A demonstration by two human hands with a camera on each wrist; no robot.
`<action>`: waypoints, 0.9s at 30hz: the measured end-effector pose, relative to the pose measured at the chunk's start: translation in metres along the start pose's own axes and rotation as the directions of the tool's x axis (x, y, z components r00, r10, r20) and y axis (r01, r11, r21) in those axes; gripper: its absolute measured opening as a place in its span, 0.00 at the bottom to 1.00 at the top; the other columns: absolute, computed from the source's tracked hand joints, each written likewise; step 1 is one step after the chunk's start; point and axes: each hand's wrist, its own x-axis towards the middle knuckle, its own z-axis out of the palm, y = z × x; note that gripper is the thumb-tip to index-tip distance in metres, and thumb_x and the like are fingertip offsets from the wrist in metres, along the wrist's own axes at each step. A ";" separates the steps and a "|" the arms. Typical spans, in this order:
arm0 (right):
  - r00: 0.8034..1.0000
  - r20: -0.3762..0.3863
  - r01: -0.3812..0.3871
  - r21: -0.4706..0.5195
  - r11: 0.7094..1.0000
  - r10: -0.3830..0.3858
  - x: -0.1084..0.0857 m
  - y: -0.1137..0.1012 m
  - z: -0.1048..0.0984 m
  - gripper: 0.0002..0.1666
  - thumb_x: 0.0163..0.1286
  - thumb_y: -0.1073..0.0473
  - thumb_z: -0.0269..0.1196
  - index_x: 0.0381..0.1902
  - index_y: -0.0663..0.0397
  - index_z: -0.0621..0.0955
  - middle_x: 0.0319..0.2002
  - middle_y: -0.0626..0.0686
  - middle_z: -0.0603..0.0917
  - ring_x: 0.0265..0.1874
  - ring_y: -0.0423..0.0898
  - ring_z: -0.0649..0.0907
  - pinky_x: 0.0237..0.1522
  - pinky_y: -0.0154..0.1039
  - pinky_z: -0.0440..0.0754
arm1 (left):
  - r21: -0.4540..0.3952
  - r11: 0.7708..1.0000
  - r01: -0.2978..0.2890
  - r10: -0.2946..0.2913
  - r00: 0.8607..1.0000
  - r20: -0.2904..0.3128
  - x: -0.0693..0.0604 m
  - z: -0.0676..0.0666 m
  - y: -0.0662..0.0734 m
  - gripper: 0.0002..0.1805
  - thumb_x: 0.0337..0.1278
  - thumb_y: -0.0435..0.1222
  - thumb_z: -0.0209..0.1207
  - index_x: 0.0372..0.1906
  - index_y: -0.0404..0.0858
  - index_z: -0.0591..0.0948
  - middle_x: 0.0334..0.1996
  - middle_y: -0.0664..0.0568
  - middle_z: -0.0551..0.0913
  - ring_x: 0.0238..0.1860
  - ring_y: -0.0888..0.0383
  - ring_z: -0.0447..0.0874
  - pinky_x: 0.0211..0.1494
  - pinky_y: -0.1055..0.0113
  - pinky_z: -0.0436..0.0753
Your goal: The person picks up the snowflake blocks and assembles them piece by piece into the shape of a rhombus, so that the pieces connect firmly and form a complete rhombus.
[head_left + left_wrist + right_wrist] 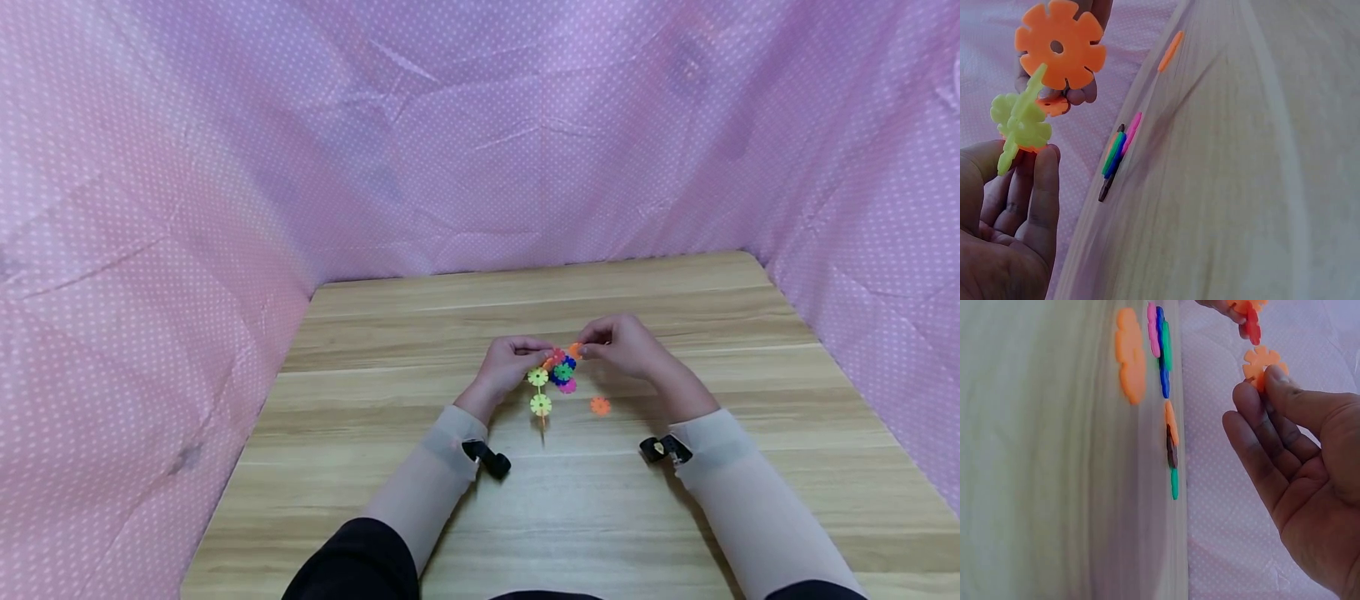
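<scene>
Above the table, my left hand (510,367) pinches a chain of joined flower-shaped discs; in the left wrist view its fingers hold beside a yellow-green disc (1029,122), with an orange disc (1060,45) further along. My right hand (630,346) pinches an orange disc (1263,367) between thumb and fingertip, close to a red disc (1252,325) on the chain. In the right wrist view the orange and red discs look nearly touching; whether they join I cannot tell.
A loose orange disc (600,406) lies on the wooden table (570,517). Near the hands lie green (563,372), blue and pink discs, close together or overlapping. A pink dotted cloth (480,150) hangs behind and beside the table.
</scene>
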 end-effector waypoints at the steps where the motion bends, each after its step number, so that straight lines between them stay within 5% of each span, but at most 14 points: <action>1: 1.000 0.001 0.002 0.001 1.000 -0.002 0.000 0.000 0.001 0.03 0.71 0.65 0.71 0.40 0.54 0.90 0.35 0.50 0.90 0.37 0.47 0.87 0.37 0.38 0.86 | -0.004 1.000 -0.002 0.002 1.000 0.001 0.000 0.000 0.000 0.06 0.67 0.34 0.69 0.44 0.40 0.92 0.44 0.52 0.91 0.47 0.56 0.88 0.47 0.67 0.87; 20: 1.000 0.003 0.023 -0.032 0.999 -0.023 0.000 -0.005 0.005 0.04 0.71 0.64 0.72 0.39 0.49 0.91 0.37 0.48 0.90 0.36 0.47 0.86 0.38 0.41 0.86 | -0.024 1.000 0.010 -0.011 1.000 -0.014 0.001 0.001 -0.001 0.06 0.68 0.34 0.69 0.45 0.37 0.92 0.43 0.50 0.92 0.45 0.56 0.89 0.45 0.67 0.87; 27: 1.000 -0.017 0.015 -0.015 1.000 -0.015 -0.001 -0.005 0.003 0.07 0.72 0.69 0.69 0.41 0.53 0.91 0.39 0.51 0.90 0.36 0.48 0.87 0.38 0.41 0.86 | 0.008 0.999 -0.033 0.033 0.999 0.035 0.002 0.001 -0.002 0.07 0.67 0.32 0.69 0.46 0.35 0.91 0.44 0.49 0.91 0.45 0.58 0.88 0.45 0.68 0.86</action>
